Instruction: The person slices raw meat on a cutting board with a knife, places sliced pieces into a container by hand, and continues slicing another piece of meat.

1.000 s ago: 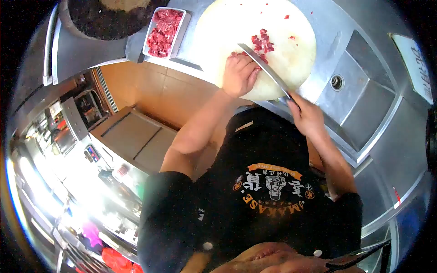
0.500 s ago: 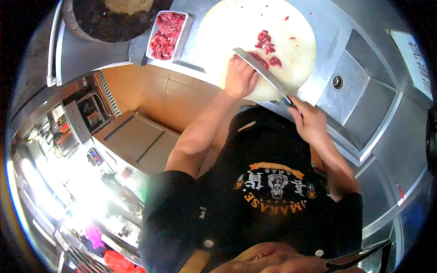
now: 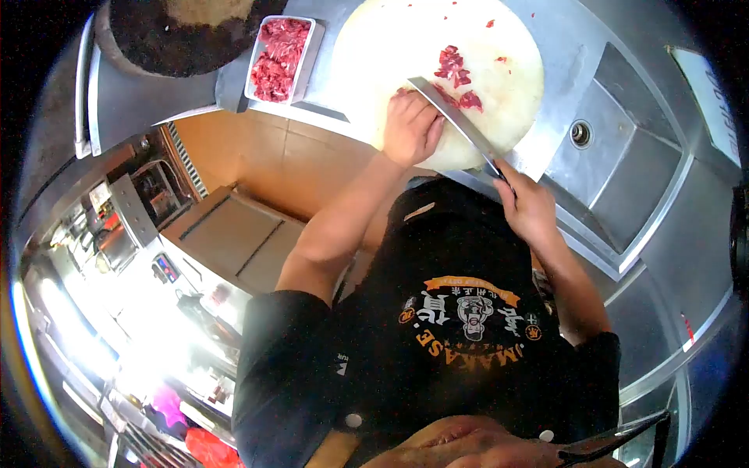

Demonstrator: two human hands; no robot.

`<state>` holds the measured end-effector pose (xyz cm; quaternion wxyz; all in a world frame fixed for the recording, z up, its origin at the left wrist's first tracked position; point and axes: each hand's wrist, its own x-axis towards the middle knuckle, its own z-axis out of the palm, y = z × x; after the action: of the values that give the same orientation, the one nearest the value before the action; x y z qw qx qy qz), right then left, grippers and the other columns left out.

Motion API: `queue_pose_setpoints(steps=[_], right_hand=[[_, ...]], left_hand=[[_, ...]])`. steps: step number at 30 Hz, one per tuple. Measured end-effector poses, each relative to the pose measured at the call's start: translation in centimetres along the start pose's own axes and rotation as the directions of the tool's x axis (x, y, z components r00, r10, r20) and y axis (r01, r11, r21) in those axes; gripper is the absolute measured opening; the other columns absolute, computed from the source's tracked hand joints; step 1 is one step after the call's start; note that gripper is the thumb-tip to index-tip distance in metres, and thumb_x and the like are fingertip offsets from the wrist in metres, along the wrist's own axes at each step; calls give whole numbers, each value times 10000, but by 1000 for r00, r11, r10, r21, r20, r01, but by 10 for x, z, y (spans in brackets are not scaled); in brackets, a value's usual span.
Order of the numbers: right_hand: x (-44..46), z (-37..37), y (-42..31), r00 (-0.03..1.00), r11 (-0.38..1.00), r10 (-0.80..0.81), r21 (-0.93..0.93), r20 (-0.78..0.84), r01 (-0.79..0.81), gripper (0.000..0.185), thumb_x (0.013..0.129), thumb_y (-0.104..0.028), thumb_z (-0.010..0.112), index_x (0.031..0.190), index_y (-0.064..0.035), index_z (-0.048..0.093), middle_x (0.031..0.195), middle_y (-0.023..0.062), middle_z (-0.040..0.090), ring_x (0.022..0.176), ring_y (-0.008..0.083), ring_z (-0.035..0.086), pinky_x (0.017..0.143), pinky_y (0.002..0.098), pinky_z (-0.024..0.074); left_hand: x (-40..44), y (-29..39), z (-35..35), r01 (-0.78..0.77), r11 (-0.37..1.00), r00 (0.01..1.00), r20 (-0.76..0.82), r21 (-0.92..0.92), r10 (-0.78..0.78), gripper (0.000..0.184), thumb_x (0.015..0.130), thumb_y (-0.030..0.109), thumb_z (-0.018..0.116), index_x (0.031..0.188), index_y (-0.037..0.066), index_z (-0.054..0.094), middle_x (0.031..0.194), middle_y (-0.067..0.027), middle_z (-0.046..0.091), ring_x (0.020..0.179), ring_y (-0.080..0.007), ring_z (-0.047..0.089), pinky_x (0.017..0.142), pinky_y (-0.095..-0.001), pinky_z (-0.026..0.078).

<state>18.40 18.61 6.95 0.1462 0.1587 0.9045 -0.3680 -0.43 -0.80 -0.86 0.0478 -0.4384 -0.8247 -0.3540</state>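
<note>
A large round cream cutting board (image 3: 511,47) lies on the metal counter. My right hand (image 3: 530,207) grips the handle of a knife (image 3: 462,125), its long broad blade slanting across the board's near part. Beside the blade, my left hand (image 3: 411,129) presses down with curled fingers on raw red meat, mostly hidden behind fingers and blade. A cut piece of meat (image 3: 470,101) shows just beyond the knife. Farther off on the board sits a small pile of meat pieces (image 3: 452,66), with scattered scraps around it.
A white rectangular container (image 3: 309,66) of sliced raw meat stands left of the board. To the right is a metal sink (image 3: 616,148) with a drain. A dark round surface (image 3: 172,39) is at upper left, and a metal cabinet (image 3: 234,238) lies below.
The knife and right hand have shifted slightly, with the blade tip a little farther right and up. My left hand stays curled in nearly the same place.
</note>
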Motion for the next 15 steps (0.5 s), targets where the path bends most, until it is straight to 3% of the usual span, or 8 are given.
queue_pose_setpoints(steps=[2,4,5,7,9,11,15], right_hand=[[36,9,-8,1000,1000,9,-1,12,-9,399,1034,-367,583,1404,-221,612,985,183,735,884,403,713,756,509,565],[108,23,-25,989,975,-121,177,-89,135,379,1035,-381,578,1364,-202,638,1009,170,743,900,406,708,777,499,566],[143,31,-25,961,958,-172,190,-217,214,352,1033,-395,581,1307,-196,677,1033,171,742,920,409,703,795,485,565],[169,10,-48,978,987,-60,134,-198,87,363,1032,-417,580,1276,-177,700,1070,185,739,935,404,707,814,468,566],[146,-7,-43,973,956,0,285,-230,68,374,1035,-427,577,1291,-180,695,1075,177,744,935,401,712,825,462,566],[91,-15,-29,965,963,-84,228,-248,143,368,1031,-414,598,1302,-181,689,1089,175,744,942,387,718,813,452,569],[-8,-24,-15,995,997,-76,7,-61,76,344,1018,-328,629,1332,-192,673,1029,164,743,898,381,718,744,467,575]], left_hand=[[4,2,-2,-9,1000,1000,-15,-13,9,261,797,94,745,1057,84,726,1129,-75,685,1066,-304,610,927,-459,431],[3,2,-2,-17,999,1000,-23,-32,16,247,812,98,740,1059,93,729,1136,-69,684,1066,-296,611,925,-457,431],[2,1,-1,-14,999,1000,-18,-37,13,240,817,101,740,1057,98,730,1139,-66,682,1065,-293,611,925,-456,432],[0,-3,1,-20,998,1000,-12,-52,19,226,828,108,740,1054,108,732,1144,-61,679,1063,-286,611,925,-454,432],[-4,-7,2,0,998,1000,-19,-67,-1,226,830,118,746,1055,104,730,1143,-73,671,1067,-297,607,932,-454,432],[-7,-4,5,29,994,996,-84,-102,-38,231,829,117,746,1058,98,729,1142,-85,668,1067,-306,605,935,-458,431],[-6,-7,2,4,999,1000,1,-53,-3,275,798,98,746,1071,81,726,1153,-107,671,1061,-330,600,933,-470,430]])
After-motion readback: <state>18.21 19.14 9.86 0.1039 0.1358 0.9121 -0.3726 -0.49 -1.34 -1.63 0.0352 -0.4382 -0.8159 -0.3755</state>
